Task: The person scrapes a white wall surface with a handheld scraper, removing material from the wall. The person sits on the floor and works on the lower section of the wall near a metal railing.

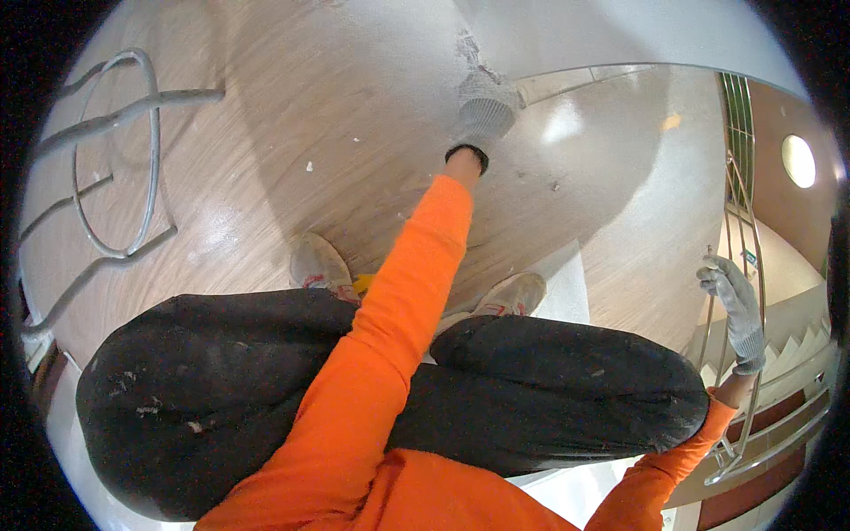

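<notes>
My left hand (pixel 490 109), in a grey knitted glove, reaches forward to the foot of a smooth pale panel (pixel 597 33). Its fingers blend into the pale, rough patch there, so I cannot see what they touch or hold. A dark band circles that wrist. Out to the right, my right hand (pixel 732 302) is raised in a grey-white glove beside a metal railing (pixel 750 265). Its fingers are curled together. A tiny thin tip shows above them, but whether it is something held is unclear.
I crouch on a wood-look floor (pixel 372 133), black trousers bent and light shoes (pixel 511 295) below me. Bent grey metal tubes with a ring (pixel 149 159) stand at left. Small white scraps (pixel 309 166) dot the floor. Stairs (pixel 797 348) lie beyond the railing.
</notes>
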A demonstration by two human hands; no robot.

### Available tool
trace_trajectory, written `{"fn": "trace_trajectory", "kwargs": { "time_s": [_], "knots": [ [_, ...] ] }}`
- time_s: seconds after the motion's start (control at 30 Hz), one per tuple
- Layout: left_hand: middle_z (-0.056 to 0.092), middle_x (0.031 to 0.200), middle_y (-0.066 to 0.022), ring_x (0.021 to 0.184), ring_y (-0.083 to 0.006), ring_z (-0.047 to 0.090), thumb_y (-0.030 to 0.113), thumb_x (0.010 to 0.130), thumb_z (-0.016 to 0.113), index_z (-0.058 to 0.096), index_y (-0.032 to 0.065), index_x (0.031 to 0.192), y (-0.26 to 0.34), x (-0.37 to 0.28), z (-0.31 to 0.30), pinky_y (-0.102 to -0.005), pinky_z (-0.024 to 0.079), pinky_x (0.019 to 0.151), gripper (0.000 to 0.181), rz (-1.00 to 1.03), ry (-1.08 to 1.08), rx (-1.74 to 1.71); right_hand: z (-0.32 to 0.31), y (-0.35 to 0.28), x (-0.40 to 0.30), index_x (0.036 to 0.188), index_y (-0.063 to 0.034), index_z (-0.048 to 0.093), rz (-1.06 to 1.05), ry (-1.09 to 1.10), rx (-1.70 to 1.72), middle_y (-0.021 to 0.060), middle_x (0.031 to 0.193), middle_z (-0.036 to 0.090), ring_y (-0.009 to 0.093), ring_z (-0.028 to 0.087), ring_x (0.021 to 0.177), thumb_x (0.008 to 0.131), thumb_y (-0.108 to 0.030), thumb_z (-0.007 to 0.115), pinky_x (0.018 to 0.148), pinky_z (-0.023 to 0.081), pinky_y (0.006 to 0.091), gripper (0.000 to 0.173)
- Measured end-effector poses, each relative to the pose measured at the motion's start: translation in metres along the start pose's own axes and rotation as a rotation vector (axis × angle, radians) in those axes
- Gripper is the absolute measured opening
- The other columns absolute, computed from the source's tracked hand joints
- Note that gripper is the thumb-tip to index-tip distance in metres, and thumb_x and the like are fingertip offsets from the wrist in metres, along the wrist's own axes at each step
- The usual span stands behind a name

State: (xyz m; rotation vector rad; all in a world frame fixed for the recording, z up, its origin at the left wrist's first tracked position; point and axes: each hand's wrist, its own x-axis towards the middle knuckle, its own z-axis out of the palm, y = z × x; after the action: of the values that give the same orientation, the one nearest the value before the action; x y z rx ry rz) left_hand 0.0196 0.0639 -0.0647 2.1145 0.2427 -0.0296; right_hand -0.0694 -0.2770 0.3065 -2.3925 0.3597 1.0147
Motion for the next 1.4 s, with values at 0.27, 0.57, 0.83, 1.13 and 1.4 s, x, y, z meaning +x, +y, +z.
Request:
{"fn": "trace_trajectory", "kwargs": {
  "time_s": [0.27,0.57,0.83,1.13,1.4],
  "knots": [
    [0.072,0.105,-0.0285,0.102,-0.0424,0.071,0.021,0.096,0.059,0.068,-0.0047,0.110,0.027,0.019,-0.034,-0.0470,0.057,0.089,0.031,-0.290,-0.179,-0.081,-0.005,-0.003,0.003,0.139,0.0023,0.056,-0.019,-0.025,-0.026,0.0109,0.117,0.070,0.018,0.065,0.106,0.108,-0.040,0.053,0.097,0.050,0.0331,0.053],
    [0.071,0.110,-0.0289,0.105,-0.0400,0.071,0.021,0.095,0.060,0.068,-0.0054,0.113,0.019,0.021,-0.031,-0.0463,0.057,0.091,0.033,-0.226,-0.198,-0.042,-0.004,-0.007,0.002,0.138,0.0016,0.057,-0.053,-0.030,-0.063,0.0113,0.117,0.070,0.019,0.065,0.107,0.108,-0.039,0.052,0.098,0.050,0.0337,0.051],
    [0.072,0.112,-0.0247,0.110,-0.0413,0.069,0.029,0.096,0.060,0.064,-0.0043,0.122,0.000,0.023,-0.025,-0.0463,0.056,0.092,0.043,-0.321,-0.293,-0.004,0.002,-0.009,-0.010,0.138,0.0028,0.056,-0.037,0.035,0.025,0.0118,0.113,0.071,0.018,0.065,0.104,0.108,-0.038,0.053,0.097,0.049,0.0318,0.051],
    [0.072,0.106,-0.0257,0.097,-0.0394,0.071,0.025,0.095,0.062,0.066,0.0006,0.117,-0.007,0.005,-0.022,-0.0480,0.056,0.083,0.033,-0.023,-0.002,0.063,0.001,0.011,-0.019,0.140,0.0030,0.055,-0.005,0.049,0.004,0.0114,0.114,0.071,0.017,0.064,0.103,0.107,-0.042,0.054,0.095,0.049,0.0313,0.056],
    [0.066,0.109,-0.0266,0.107,-0.0414,0.064,0.022,0.100,0.057,0.060,-0.0061,0.120,0.048,-0.014,0.002,-0.0492,0.050,0.091,0.035,-0.290,0.036,-0.277,0.002,-0.001,-0.019,0.137,0.0021,0.057,-0.005,0.062,-0.007,0.0104,0.113,0.071,0.017,0.065,0.102,0.108,-0.039,0.052,0.095,0.049,0.0310,0.051]
  ]
}}
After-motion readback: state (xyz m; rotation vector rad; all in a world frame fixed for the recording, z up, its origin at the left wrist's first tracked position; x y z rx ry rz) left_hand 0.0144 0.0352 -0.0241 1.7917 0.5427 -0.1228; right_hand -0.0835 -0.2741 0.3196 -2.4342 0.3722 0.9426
